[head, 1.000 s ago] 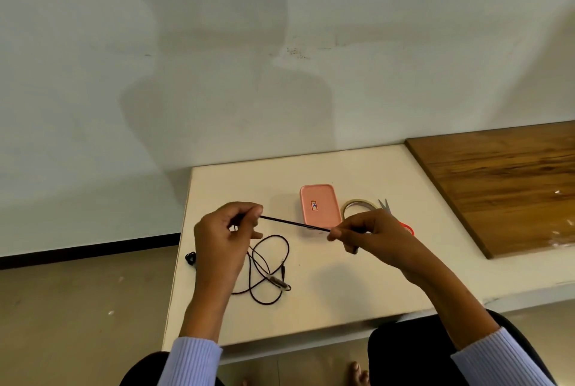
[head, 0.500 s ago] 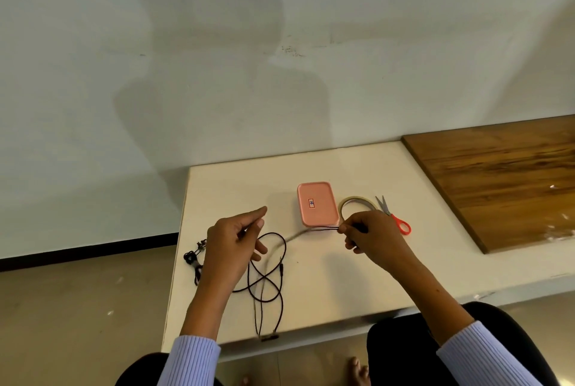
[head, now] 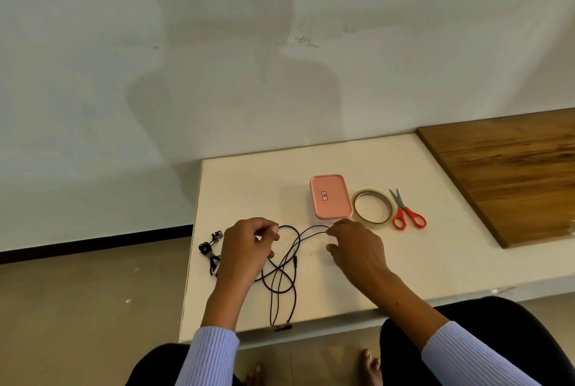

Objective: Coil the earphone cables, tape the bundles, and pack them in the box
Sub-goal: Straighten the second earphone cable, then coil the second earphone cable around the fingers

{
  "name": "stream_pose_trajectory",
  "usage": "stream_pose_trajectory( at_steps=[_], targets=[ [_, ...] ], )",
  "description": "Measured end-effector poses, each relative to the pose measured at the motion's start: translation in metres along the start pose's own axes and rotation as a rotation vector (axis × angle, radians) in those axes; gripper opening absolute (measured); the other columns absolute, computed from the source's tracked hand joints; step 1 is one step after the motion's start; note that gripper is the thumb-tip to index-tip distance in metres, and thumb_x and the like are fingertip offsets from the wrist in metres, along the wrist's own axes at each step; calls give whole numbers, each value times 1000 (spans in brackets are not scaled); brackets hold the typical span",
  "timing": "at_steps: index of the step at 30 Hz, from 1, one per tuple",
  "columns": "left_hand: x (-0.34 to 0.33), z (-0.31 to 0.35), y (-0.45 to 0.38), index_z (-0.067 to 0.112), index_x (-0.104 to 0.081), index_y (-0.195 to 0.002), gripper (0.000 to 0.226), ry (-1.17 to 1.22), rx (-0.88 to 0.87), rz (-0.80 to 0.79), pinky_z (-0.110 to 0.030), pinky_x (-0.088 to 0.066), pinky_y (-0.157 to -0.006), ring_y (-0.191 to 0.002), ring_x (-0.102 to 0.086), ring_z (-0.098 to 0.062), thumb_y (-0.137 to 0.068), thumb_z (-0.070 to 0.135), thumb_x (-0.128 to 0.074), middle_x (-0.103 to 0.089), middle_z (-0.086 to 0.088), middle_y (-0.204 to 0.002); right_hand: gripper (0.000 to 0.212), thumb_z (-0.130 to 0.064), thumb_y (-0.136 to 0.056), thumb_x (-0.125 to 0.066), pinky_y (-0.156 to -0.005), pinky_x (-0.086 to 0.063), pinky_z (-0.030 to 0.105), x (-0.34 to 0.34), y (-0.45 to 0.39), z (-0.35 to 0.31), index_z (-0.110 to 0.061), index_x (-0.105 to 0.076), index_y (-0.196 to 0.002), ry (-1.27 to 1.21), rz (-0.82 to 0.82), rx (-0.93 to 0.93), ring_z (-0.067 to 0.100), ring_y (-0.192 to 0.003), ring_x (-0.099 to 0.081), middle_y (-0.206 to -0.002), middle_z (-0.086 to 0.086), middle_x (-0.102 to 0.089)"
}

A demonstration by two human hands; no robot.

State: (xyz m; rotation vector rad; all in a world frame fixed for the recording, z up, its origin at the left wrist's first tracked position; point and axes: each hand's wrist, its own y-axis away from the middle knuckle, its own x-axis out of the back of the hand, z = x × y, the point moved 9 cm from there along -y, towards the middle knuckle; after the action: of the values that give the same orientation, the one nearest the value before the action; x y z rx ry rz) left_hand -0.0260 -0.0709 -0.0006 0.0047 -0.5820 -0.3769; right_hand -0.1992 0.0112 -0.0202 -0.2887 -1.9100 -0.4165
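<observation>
Both hands low over the white table (head: 435,261), working the loose black earphone cable (head: 281,273). Left hand (head: 245,248) pinching the cable near its far-left bend, fingers curled round it, likely anchoring one end of a loop. Right hand (head: 357,245) pinching the same cable at the far-right bend, just in front of the box, thumb and fingertips closed on the strand; other fingers loosely curled. Short span of cable strung between the two pinches, apparently to set loop size for coiling. Rest of cable sprawled in crossing loops between the wrists, tail running to the near table edge where the plug end (head: 283,327) hangs right at the lip; could slip off if tugged. Coil not yet formed, no tape on it.

Second earphone set (head: 211,252) lying bunched just left of the left hand, close to the table's left edge, apparently waiting or already gathered; cannot tell if taped.

Pink box (head: 329,196) lid on, beyond the right hand. Tape roll (head: 372,206) flat just right of the box, red-handled scissors (head: 406,213) beside that, blades closed, pointing away. Lined up in reach of the right hand, probably for taping and packing. Wooden board (head: 513,174) farther right, well apart.
</observation>
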Motion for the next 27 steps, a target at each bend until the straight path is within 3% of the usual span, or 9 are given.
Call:
stream_pose_trajectory(
  at_steps=[3,10,18,22,27],
  targets=[
    [-3,-2,2,21,-69,-89,11,-35,-7,-14,-15,-46,-51,-51,-63,-3,-92,19,-58,-70,9,-79,28,-17,-93,-56,-83,-49,28,-14,0,-23,-24,-62,-119,13,22,103,15,-107,-58,-124,-4,-58],
    [-2,-10,4,18,-70,-92,12,-56,-5,-30,-13,-42,-51,-58,-64,-7,-91,20,-58,-71,5,-81,30,-9,-91,-52,-70,-43,26,-66,-1,-58,-24,-64,-114,121,-150,267,22,-95,-62,-115,-1,-60],
    [0,-14,7,18,-70,-94,13,-57,-8,-57,-17,-44,-56,-66,-66,-11,-92,21,-57,-71,4,-84,14,-16,-85,-58,-67,-55,33,-67,-13,-48,-5,-63,-77,-2,-128,70,24,-72,-63,-78,8,-63],
    [0,-17,8,19,-70,-95,14,-50,-2,-63,-18,-44,-57,-69,-67,-12,-92,22,-57,-72,3,-85,7,-12,-83,-64,-71,-56,30,-64,-14,-46,-6,-64,-88,-42,-117,-9,22,-79,-63,-88,8,-65],
    [0,-18,7,18,-70,-93,13,-43,0,-66,-21,-46,-58,-68,-67,-14,-91,21,-58,-71,3,-83,17,-15,-77,-70,-63,-51,28,-51,-15,-36,-8,-64,-91,-157,-38,-100,19,-75,-61,-90,5,-67]
  ],
)
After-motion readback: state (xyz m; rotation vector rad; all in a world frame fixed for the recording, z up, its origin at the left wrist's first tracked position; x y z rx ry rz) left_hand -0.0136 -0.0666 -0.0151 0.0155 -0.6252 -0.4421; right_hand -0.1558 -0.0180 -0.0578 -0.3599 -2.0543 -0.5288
